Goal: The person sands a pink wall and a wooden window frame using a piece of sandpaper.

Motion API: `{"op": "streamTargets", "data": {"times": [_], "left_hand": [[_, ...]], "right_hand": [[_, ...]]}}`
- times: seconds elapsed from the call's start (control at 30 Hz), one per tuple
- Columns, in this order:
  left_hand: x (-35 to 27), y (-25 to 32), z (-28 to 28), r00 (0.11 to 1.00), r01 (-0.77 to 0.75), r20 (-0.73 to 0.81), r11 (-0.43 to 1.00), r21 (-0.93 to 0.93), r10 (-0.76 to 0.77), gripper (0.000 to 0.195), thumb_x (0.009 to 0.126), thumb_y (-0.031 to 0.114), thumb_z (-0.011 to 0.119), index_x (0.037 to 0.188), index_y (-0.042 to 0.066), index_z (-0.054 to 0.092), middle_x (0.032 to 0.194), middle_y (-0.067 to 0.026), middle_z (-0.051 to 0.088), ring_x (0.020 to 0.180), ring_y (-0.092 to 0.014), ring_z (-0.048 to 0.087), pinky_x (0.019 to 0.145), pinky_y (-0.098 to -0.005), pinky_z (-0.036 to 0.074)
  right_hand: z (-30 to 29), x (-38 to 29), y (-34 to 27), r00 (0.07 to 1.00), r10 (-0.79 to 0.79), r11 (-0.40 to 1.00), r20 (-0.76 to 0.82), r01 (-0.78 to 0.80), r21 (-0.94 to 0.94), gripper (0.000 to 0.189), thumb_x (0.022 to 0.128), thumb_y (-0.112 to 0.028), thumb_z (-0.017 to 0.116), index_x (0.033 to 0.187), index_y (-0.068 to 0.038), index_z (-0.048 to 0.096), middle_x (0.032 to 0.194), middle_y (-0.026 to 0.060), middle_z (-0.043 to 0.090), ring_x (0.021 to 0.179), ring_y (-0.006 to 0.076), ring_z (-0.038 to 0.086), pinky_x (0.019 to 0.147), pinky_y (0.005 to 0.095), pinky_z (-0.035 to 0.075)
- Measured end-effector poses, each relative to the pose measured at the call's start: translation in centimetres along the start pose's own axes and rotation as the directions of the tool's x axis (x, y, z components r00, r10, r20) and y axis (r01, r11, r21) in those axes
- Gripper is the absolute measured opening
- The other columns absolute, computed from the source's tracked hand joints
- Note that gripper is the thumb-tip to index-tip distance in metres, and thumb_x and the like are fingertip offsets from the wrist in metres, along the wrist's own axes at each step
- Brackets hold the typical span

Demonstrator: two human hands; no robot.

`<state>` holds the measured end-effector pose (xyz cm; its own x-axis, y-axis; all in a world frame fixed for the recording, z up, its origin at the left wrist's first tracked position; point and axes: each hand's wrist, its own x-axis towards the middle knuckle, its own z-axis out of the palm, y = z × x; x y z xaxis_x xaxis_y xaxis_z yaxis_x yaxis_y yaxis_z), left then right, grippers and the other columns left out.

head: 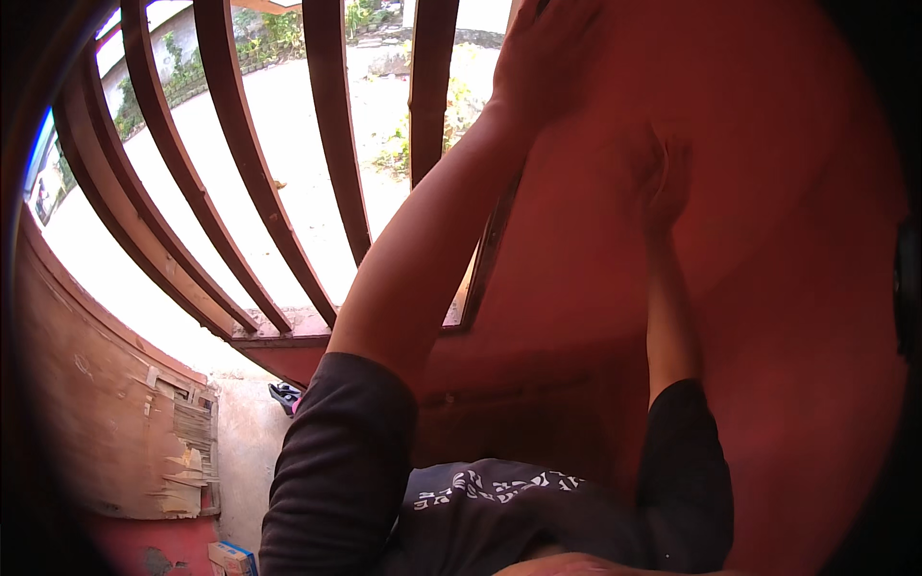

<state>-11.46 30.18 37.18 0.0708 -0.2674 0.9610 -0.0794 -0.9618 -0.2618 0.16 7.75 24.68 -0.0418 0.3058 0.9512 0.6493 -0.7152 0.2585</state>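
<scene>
Both arms, in dark sleeves, are raised in front of a red painted wall [778,237]. My left hand [551,61] is high up beside the window's right edge, close to or against the wall, its fingertips dim and partly cut off by the top of the view. Whether it holds anything is unclear. Lower and to the right, my right hand [663,183] is raised before the same wall, blurred, its fingers pointing upward. A thin pale curved line shows at its fingers; whether that is a held thing cannot be told.
Dark wooden window bars [328,129] stand at left, with bright ground and plants outside. Below them is a worn wooden door panel [108,403] with splintered plywood at its edge. A small cardboard box [230,558] lies at the bottom left, and a dark object [286,397] sits near the doorway.
</scene>
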Motion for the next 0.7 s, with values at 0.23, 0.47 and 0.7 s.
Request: {"op": "streamTargets", "data": {"times": [0.23, 0.47, 0.7], "left_hand": [[-0.7, -0.5, -0.1, 0.993, 0.009, -0.110, 0.976, -0.217, -0.033, 0.051, 0.087, 0.016, 0.058, 0.137, 0.005, 0.058, 0.149, -0.0103, 0.052, 0.145, -0.029, 0.042, 0.119, -0.0528, 0.032], [-1.7, -0.8, 0.6, 0.984, -0.011, -0.177, 0.983, -0.183, -0.022, 0.047, 0.086, 0.014, 0.060, 0.131, 0.002, 0.061, 0.144, -0.0130, 0.056, 0.142, -0.032, 0.045, 0.117, -0.0506, 0.035], [-1.5, 0.0, 0.2, 0.985, 0.009, -0.160, 0.956, -0.294, -0.058, 0.044, 0.086, 0.014, 0.061, 0.127, -0.001, 0.063, 0.142, -0.0152, 0.058, 0.139, -0.035, 0.048, 0.116, -0.0510, 0.037]], "right_hand": [[1.1, -1.9, -2.0, 0.999, 0.032, 0.999, 0.009, -0.032, 0.039, 0.047, 0.110, -0.031, 0.039, 0.149, -0.007, 0.042, 0.155, 0.0103, 0.042, 0.137, 0.0297, 0.049, 0.114, 0.0479, 0.040], [2.1, -3.6, -4.8, 0.995, -0.093, 0.992, 0.027, 0.091, 0.084, 0.045, 0.109, -0.030, 0.040, 0.147, -0.008, 0.044, 0.152, 0.0102, 0.045, 0.135, 0.0296, 0.051, 0.112, 0.0472, 0.042], [1.7, -2.4, -2.0, 1.000, 0.001, 0.999, 0.010, -0.001, 0.048, 0.043, 0.108, -0.028, 0.042, 0.145, -0.008, 0.047, 0.150, 0.0101, 0.048, 0.133, 0.0295, 0.053, 0.110, 0.0464, 0.043]]}}
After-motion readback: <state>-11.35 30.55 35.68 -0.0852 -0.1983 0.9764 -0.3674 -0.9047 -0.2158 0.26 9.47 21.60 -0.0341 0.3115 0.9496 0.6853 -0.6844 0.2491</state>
